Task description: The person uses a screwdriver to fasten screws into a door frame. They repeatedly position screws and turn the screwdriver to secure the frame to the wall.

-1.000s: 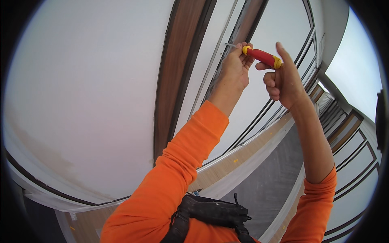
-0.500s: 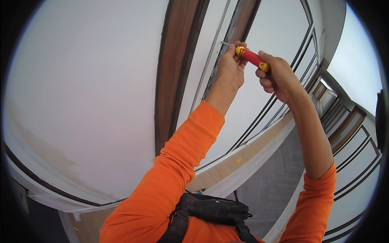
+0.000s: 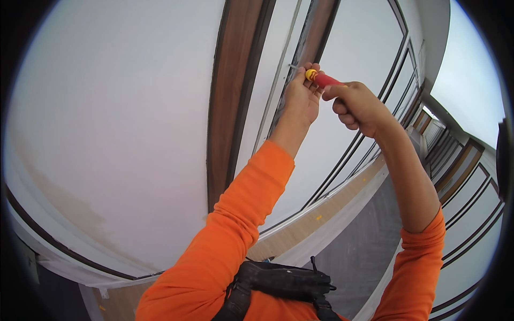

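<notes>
A screwdriver with a red and yellow handle (image 3: 326, 80) points up and left toward the narrow strip beside a brown door frame (image 3: 308, 51). My right hand (image 3: 361, 107) is closed round the rear of the handle, its thumb and forefinger laid along the red part. The fingers of my left hand (image 3: 301, 99) are closed around the front end, by the yellow collar. A short bit of metal shaft shows past the left fingertips, against the strip. What the tip meets there is too small to make out.
A brown wooden upright (image 3: 233, 96) and a white wall panel (image 3: 118, 117) are at the left. Dark-trimmed white panels run along the corridor at right. Below lie pale floor sheeting (image 3: 326, 235) and a grey floor (image 3: 364, 235). A black pouch (image 3: 284, 281) hangs on my chest.
My right hand has turned on the handle and now covers its yellow rear end. Both hands have shifted slightly left, and the screwdriver has moved a little down.
</notes>
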The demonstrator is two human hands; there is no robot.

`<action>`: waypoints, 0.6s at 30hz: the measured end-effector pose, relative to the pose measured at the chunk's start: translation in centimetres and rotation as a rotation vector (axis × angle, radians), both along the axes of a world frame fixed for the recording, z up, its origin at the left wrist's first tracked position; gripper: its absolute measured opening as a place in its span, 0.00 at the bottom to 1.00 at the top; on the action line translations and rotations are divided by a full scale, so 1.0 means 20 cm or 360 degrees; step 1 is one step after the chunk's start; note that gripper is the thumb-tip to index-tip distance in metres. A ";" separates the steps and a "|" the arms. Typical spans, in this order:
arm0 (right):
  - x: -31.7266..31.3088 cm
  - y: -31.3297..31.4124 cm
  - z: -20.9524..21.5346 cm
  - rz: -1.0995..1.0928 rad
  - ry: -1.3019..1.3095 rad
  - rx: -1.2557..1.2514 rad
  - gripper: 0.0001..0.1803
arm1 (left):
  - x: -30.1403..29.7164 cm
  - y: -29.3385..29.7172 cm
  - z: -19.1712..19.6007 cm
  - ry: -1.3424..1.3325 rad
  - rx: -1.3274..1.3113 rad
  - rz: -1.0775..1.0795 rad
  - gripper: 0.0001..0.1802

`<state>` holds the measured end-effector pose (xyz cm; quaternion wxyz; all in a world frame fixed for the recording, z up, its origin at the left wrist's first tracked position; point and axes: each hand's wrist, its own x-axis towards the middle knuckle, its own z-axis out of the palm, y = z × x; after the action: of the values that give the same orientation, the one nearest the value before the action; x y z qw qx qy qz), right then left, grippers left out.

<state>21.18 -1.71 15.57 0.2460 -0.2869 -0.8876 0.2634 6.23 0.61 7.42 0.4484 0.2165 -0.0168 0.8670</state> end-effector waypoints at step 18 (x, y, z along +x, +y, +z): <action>-0.01 0.01 -0.12 -0.0304 -0.0115 0.2185 0.24 | 0.01 0.01 -0.01 -0.0016 0.0017 -0.0014 0.14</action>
<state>20.98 -1.44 13.24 0.3642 -0.1518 -0.8319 -0.3902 6.44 0.71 7.27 0.4511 0.2144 -0.0246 0.8660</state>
